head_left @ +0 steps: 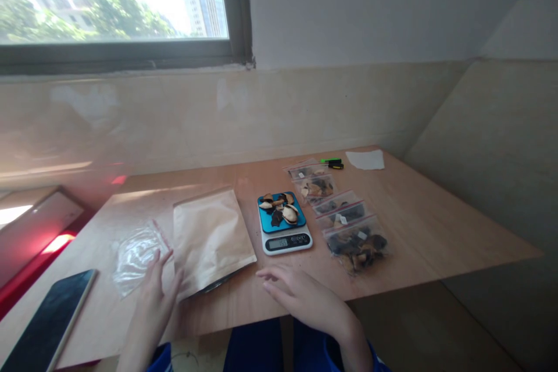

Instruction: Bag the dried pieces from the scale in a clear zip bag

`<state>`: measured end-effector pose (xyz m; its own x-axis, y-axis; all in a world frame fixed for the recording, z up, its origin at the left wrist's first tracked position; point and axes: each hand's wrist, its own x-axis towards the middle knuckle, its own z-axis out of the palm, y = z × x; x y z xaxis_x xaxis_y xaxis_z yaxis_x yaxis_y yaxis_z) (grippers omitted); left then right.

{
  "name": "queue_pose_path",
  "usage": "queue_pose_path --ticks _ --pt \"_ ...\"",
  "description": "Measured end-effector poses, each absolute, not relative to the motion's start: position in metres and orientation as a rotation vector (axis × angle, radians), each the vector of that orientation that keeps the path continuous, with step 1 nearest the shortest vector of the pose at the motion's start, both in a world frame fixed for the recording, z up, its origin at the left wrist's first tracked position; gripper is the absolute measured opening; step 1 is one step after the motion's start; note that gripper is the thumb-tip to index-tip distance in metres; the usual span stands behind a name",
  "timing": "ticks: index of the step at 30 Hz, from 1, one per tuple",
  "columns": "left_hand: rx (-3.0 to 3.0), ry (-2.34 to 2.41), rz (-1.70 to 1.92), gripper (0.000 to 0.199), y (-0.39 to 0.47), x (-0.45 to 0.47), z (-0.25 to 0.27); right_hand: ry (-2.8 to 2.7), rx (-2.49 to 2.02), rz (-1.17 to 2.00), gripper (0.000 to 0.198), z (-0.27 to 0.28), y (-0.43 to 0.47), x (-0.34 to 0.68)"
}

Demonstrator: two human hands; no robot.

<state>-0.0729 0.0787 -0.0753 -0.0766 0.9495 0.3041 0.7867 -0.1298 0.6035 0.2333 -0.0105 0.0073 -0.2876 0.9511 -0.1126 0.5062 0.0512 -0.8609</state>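
My left hand (156,290) is over the near left of the table, thumb and fingers apart. Its fingertips reach the edge of a clear plastic bag (137,256), and its thumb is beside a brown paper pouch (213,238) lying flat. My right hand (300,293) hovers or rests at the table's front edge, fingers loosely stretched, holding nothing. Just beyond it stands a white digital kitchen scale (288,249) with a blue top. On that top lie several dark and cream dried pieces (285,213), which look like dried mushrooms. The display is lit, but its digits are too small to read surely.
Zip bags (355,244) filled with similar dried pieces lie in a row right of the scale. Behind them are a green and black pen-like tool (332,161) and white paper (366,160). A phone (52,319) lies at the left edge. A wall and window border the back.
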Motion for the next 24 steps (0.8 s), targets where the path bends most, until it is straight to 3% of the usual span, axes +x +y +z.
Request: queue_pose_path --ticks 3,11,19,24 --pt "1.906 2.033 0.853 0.076 0.114 -0.094 -0.078 -1.779 -1.503 1.14 0.035 0.005 -0.011 0.243" --pt "1.91 2.099 0.642 0.036 0.141 -0.098 -0.083 -1.704 -1.521 1.135 0.035 -0.001 -0.01 0.253" --pt "1.803 2.341 0.602 0.051 0.128 -0.1 -0.075 -1.731 -1.532 1.153 0.036 -0.003 -0.008 0.251" --pt "1.681 2.372 0.607 0.04 0.115 -0.096 -0.061 -1.755 -1.51 1.139 0.034 -0.001 -0.011 0.247"
